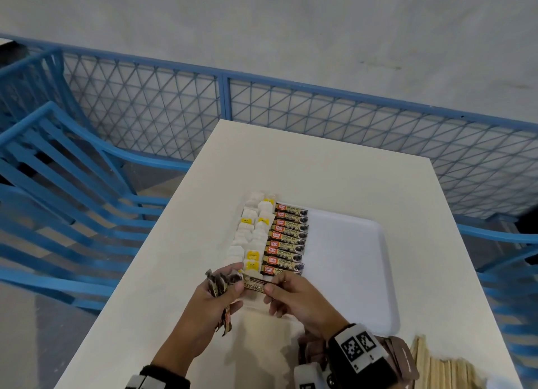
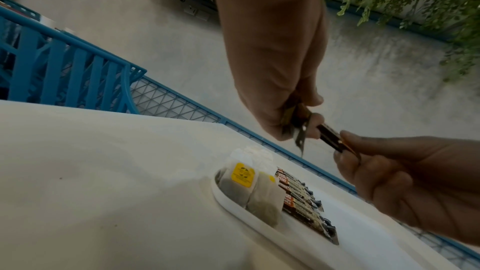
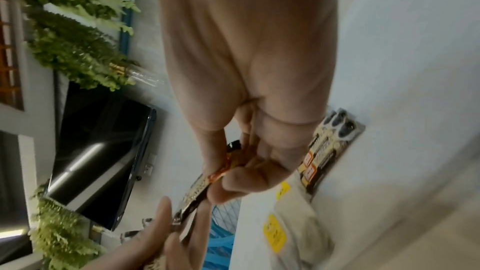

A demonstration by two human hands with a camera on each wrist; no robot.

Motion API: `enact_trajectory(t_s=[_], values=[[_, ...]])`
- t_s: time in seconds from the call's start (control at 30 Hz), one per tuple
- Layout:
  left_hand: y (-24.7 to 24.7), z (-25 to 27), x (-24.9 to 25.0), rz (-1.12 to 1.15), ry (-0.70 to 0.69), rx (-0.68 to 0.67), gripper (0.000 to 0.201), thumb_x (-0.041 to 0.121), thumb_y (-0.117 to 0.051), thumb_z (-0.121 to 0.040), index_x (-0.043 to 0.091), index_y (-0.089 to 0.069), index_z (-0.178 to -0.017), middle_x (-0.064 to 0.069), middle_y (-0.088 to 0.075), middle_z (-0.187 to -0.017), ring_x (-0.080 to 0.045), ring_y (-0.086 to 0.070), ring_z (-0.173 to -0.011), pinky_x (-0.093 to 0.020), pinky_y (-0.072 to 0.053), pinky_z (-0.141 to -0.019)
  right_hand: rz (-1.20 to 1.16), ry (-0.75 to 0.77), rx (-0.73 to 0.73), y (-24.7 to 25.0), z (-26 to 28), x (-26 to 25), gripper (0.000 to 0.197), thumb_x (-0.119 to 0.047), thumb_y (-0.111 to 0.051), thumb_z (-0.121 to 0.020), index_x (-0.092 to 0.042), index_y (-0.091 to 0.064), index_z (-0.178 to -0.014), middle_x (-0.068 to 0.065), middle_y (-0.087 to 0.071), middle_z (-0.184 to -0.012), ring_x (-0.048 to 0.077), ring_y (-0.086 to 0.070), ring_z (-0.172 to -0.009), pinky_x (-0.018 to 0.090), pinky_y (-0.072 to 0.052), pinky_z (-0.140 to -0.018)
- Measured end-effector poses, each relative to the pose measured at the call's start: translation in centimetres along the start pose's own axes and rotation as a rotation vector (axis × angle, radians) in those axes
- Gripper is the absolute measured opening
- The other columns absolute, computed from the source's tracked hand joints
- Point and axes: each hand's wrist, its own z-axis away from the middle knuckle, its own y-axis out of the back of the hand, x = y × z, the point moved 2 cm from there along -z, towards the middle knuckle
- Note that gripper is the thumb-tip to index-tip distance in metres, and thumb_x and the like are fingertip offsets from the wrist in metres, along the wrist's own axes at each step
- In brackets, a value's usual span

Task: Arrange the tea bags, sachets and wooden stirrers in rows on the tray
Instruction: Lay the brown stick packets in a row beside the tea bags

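Brown sachet (image 1: 256, 284) pinched between right hand (image 1: 302, 298) fingers, left hand (image 1: 217, 294) fingers

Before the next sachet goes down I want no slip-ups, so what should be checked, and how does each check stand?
1. Right hand pinches one sachet: ok.
2. Left hand grips the spare sachets: ok.
3. Sachet row lies even, labels aligned: ok.
4. Free slot at the row's near end: cannot tell, the hands cover it.
5. Bare tray right of the row for the stirrers: ok.
6. Wooden stirrers on the tray: not ok, they lie on the table.
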Motion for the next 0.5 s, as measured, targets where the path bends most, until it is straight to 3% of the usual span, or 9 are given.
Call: enact_trajectory(t_s=[0.1, 0.17, 0.4, 0.5], values=[[0.1, 0.0, 0.1, -0.061, -0.010, 0.065, 0.009, 0.006, -0.058, -0.089, 0.007, -0.066, -0.093, 0.004, -0.064, -0.064, -0.010, -0.054, -0.063, -0.019, -0.040, -0.056, 0.060, 0.067, 0.043, 0.8, 0.3, -0.2, 0.006, -0.007, -0.061, -0.087, -0.006, -0.055, -0.089, 0.005, -0.065, -0.069, 0.012, -0.057, -0.052, 0.020, -0.047, -0.052], [0.3, -0.2, 0.0, -0.110, -0.026, 0.107, 0.005, 0.004, -0.061, -0.087, 0.002, -0.065, -0.088, 0.007, -0.058, -0.052, -0.008, -0.047, -0.054, -0.017, -0.037, -0.049, 0.049, 0.091, 0.064, 1.1, 0.4, -0.2, 0.005, -0.005, -0.062, -0.086, -0.004, -0.058, -0.088, 0.007, -0.065, -0.069, 0.011, -0.056, -0.051, 0.019, -0.047, -0.052], [0.4, -0.4, -0.6, -0.208, -0.001, 0.156, 0.003, 0.003, -0.066, -0.083, 0.005, -0.067, -0.081, -0.006, -0.059, -0.060, -0.014, -0.048, -0.057, -0.023, -0.034, -0.053, -0.181, 0.155, 0.131, 1.5, 0.4, 0.5, 0.005, 0.000, -0.059, -0.086, 0.000, -0.064, -0.086, 0.006, -0.062, -0.070, 0.010, -0.055, -0.057, 0.019, -0.048, -0.059], [0.0, -0.3, -0.8, -0.306, 0.042, 0.092, 0.003, 0.006, -0.068, -0.082, 0.007, -0.067, -0.085, 0.002, -0.064, -0.058, -0.006, -0.051, -0.049, -0.018, -0.037, -0.049, -0.226, 0.178, 0.109, 0.8, 0.3, 0.7, 0.008, 0.000, -0.061, -0.084, -0.005, -0.066, -0.087, 0.001, -0.059, -0.072, 0.008, -0.051, -0.063, 0.018, -0.045, -0.064]])
